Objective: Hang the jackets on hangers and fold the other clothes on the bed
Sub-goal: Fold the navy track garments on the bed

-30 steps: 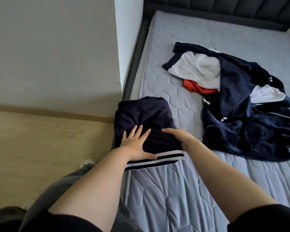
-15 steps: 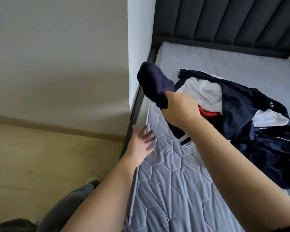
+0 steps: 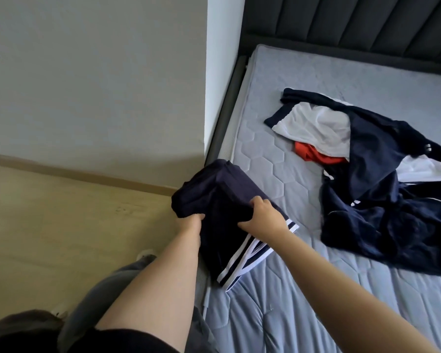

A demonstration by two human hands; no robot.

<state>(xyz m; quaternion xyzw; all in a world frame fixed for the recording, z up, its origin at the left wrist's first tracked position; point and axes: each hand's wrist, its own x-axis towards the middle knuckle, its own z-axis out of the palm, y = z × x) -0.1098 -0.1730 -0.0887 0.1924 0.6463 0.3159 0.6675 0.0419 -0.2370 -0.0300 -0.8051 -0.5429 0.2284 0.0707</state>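
Noting the folded navy garment (image 3: 222, 200) at the left edge of the bed (image 3: 278, 174), fingers (image 3: 259, 202) of left hand (image 3: 191, 222) and right hand (image 3: 264, 220) curled into its cloth, we judged it light, soft, floppy; best supported at both folded sides.

The folded garment (image 3: 222, 200) is at the left edge of the mattress (image 3: 273, 169), seemingly resting on it and overhanging toward the floor (image 3: 61, 225) on the left. The left hand (image 3: 192, 222) grips its left side and the right hand (image 3: 262, 218) its right. A heap of clothes (image 3: 382, 200) lies well apart to the right. The headboard (image 3: 341, 29) stands behind.
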